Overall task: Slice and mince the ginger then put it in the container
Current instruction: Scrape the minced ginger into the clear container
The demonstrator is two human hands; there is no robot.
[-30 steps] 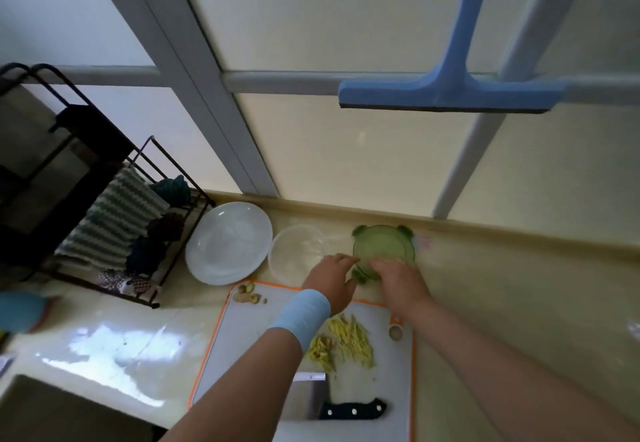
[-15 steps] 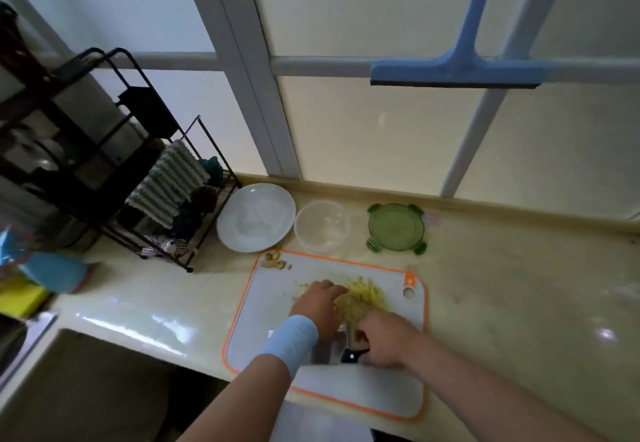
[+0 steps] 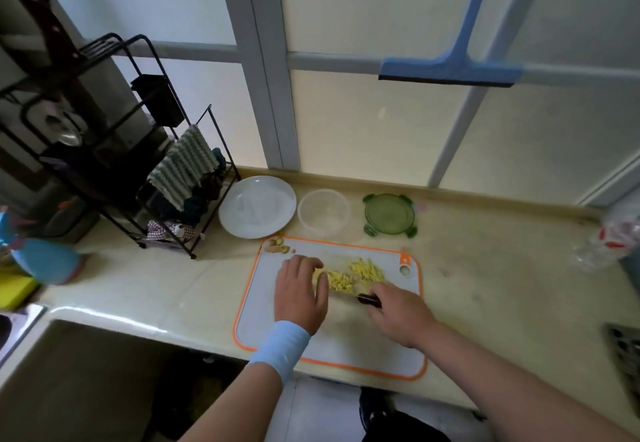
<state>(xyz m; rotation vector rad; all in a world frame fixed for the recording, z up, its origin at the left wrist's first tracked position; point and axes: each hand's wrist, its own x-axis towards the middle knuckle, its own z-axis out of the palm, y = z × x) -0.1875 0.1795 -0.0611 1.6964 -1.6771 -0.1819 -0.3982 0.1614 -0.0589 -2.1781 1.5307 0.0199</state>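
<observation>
Both hands are over the cutting board (image 3: 270, 320), which lies on the counter (image 3: 502, 286) with its orange rim running round them. Left hand (image 3: 301, 292), with a light blue wristband (image 3: 280, 348) behind it, lies palm down on the board, fingers loosely spread and holding nothing; its thumb side touches the ginger strips (image 3: 337, 280). Right hand (image 3: 398, 317) sits just to the right of it, fingers curled round the black handle of a knife (image 3: 369, 299); the blade between the two hands is too blurred to make out

The yellow ginger strips lie in a loose heap on the board between the hands and just beyond the right hand's knuckles, none of it in the container. A few ginger scraps (image 3: 277, 246) sit at the board's far corner, beyond the left hand

Past the board, straight ahead of the gap between the hands, stands the clear round container (image 3: 323, 211), uncovered. Its green lid (image 3: 389, 215) lies flat beside it, ahead of the right hand. A white plate (image 3: 258, 211) lies ahead of the left hand, just beside the container. Further left of the left hand stands a black wire rack (image 3: 207, 151) with a striped cloth (image 3: 183, 171) draped over it. Far above the right hand a blue squeegee (image 3: 450, 71) hangs against the window
</observation>
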